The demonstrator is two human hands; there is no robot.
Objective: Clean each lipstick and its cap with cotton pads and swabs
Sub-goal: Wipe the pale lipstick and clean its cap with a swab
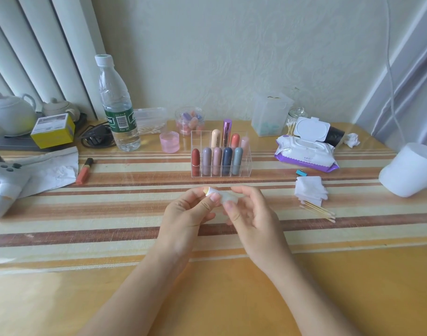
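Fingers (215, 197) of left hand (185, 214) and right hand (251, 214) clamp one pale lipstick (210, 191); organizer (249, 166) at 12 o'clock holds nine lipsticks (227, 157); cotton pads (309, 190) at 3 o'clock.

Water bottle (117, 103); teapot (9, 115); yellow box (52, 130)

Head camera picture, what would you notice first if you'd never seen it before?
First come the two hands at the middle of the striped table: the left hand and right hand both pinch a pale lipstick with a yellowish tip. Just behind them stands a clear organizer with colourful lipsticks upright in its slots. A tall water bottle stands back left.
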